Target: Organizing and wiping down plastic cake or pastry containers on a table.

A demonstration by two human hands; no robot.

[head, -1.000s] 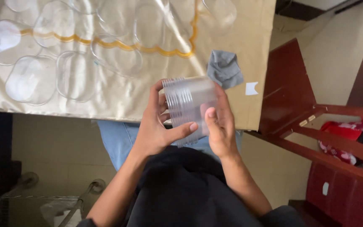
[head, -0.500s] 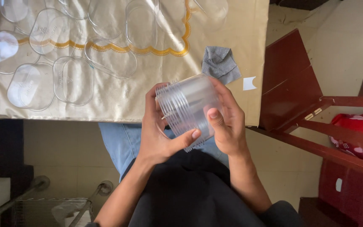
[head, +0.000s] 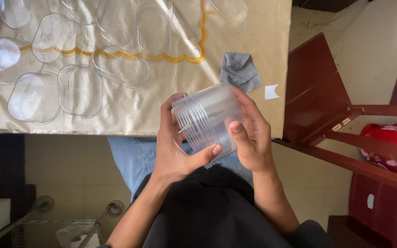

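A stack of clear plastic containers (head: 210,117), nested with ridged rims to the left, lies on its side between both hands over my lap, just below the table's near edge. My left hand (head: 175,147) cups the rim end from below, thumb stretched across the rims. My right hand (head: 251,133) wraps the closed end, thumb pressed on the side of the stack. Several clear oval plastic lids (head: 80,87) lie spread over the gold tablecloth (head: 129,110) to the upper left.
A folded grey cloth (head: 240,71) and a small white paper scrap (head: 271,91) lie near the table's right edge. A dark red wooden chair (head: 327,101) stands to the right with red fabric (head: 387,147) beyond it. A metal rack (head: 47,225) sits lower left.
The view has shifted, so the table sits higher in frame. The stack has turned in my hands, with the rims now tipped more to the left. Both hands still hold it.
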